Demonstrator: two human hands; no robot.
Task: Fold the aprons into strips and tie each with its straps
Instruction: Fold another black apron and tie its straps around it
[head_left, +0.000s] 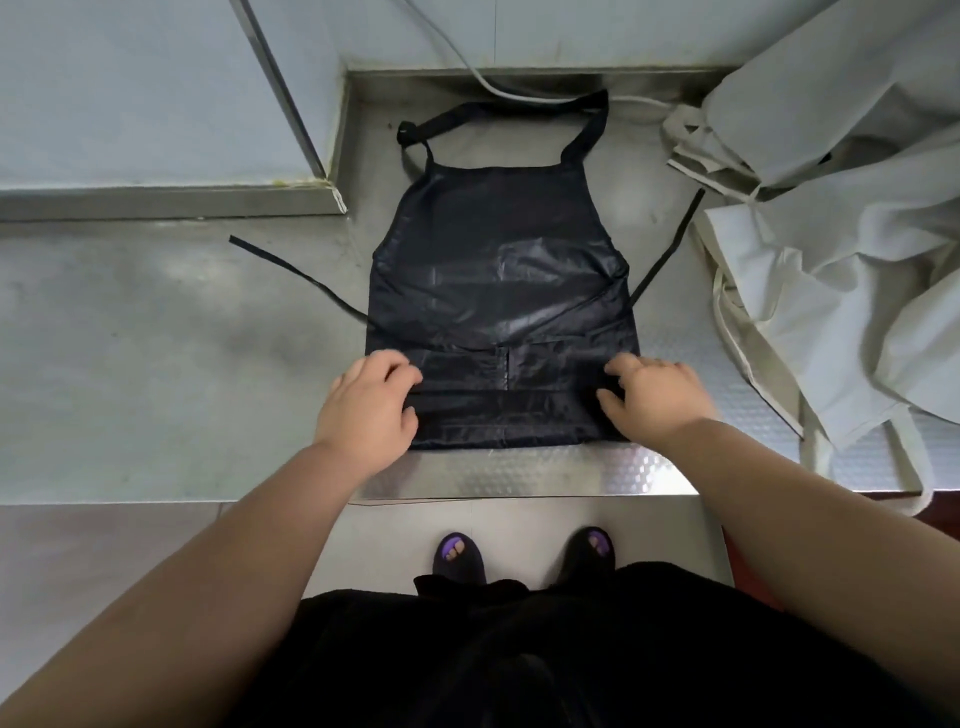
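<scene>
One black apron (498, 280) lies flat at the centre of the frame on a steel counter (156, 364). Its waist straps (291, 273) are spread to either side, seemingly kept free for tying. Left hand (363, 405) and right hand (657, 397) each pinch one end of its folded lower band, likely to keep the next fold even. Pale aprons (831, 260) wait heaped at the right.

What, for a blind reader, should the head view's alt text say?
A person's left hand and right hand pinch the folded bottom of a shiny black apron spread flat on a steel counter. Its thin waist straps trail to both sides; pale grey cloth is heaped on the right.
</scene>
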